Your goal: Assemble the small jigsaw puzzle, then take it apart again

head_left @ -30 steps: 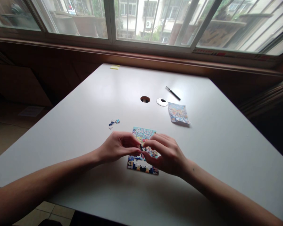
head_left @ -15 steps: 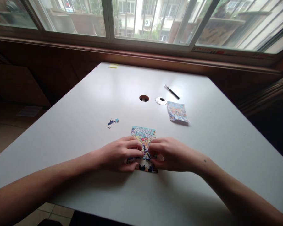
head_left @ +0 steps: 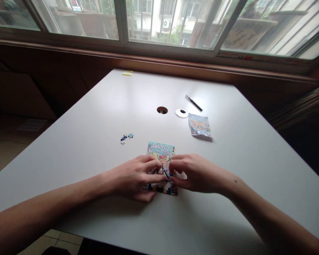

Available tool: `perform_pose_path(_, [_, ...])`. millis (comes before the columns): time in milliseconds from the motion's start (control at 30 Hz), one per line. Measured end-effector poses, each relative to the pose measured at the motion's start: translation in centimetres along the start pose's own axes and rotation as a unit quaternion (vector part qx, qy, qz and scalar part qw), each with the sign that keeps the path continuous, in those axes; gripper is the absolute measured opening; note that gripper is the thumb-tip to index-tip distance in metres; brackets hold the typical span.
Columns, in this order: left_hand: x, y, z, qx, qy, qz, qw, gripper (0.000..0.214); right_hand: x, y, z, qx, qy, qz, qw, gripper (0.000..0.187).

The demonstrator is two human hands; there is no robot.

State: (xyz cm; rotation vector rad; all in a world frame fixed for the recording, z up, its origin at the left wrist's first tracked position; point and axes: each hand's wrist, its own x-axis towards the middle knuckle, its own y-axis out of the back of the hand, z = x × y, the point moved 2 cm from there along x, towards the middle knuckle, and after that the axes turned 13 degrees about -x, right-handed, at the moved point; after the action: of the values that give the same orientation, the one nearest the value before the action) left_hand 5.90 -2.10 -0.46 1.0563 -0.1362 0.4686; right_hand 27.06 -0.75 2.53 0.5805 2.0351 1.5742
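A small colourful jigsaw puzzle (head_left: pixel 161 153) lies flat on the white table (head_left: pixel 101 117) near its front middle. My left hand (head_left: pixel 134 176) rests on the puzzle's left lower part, fingers spread and pressing down on the pieces. My right hand (head_left: pixel 195 172) lies at the puzzle's right edge, its fingers curled with the tips pinched on the puzzle surface. Whether a piece sits under those tips is hidden. A few loose blue puzzle pieces (head_left: pixel 126 137) lie to the left, apart from both hands.
A printed puzzle packet (head_left: pixel 199 125) lies behind on the right, beside a white round cap (head_left: pixel 181 113) and a cable hole (head_left: pixel 162 110). A black pen (head_left: pixel 194 103) lies farther back. A yellow note (head_left: pixel 127 73) sits at the far edge, under the window.
Both hands came down from a raised pinch above the puzzle onto its surface. Since half a second ago my left fingers have spread slightly and shifted over the lower pieces.
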Motion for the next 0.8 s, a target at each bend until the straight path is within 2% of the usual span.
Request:
perform_pose_path(100, [-0.2, -0.1, 0.0, 0.01, 0.015, -0.012, 1.0, 0.044, -0.1, 0.5, 0.4, 0.005, 0.015, -0.007, 1.0, 0.012])
perform_pose_path(200, [-0.3, -0.3, 0.0, 0.018, 0.029, -0.02, 0.999, 0.045, -0.4, 0.6, 0.4, 0.007, 0.04, -0.017, 0.999, 0.024])
perform_pose_path(367, [-0.4, -0.5, 0.1, 0.027, 0.038, -0.037, 0.998, 0.046, -0.6, 0.4, 0.1, -0.016, 0.034, -0.025, 0.999, 0.035])
perform_pose_path(633, [-0.4, -0.9, 0.2, 0.032, 0.045, -0.043, 0.998, 0.047, -0.4, 0.1, -0.6, -0.074, 0.01, -0.035, 0.997, 0.021])
perform_pose_path(733, [-0.2, 0.2, -0.2, 0.001, 0.044, -0.009, 0.999, 0.044, -0.4, 0.0, -0.7, -0.072, 0.026, -0.015, 0.997, 0.02])
perform_pose_path(800, [-0.6, 2.1, -1.3, -0.022, 0.077, 0.059, 0.995, 0.033, -0.4, -0.1, -0.4, -0.041, 0.047, 0.016, 0.998, 0.019])
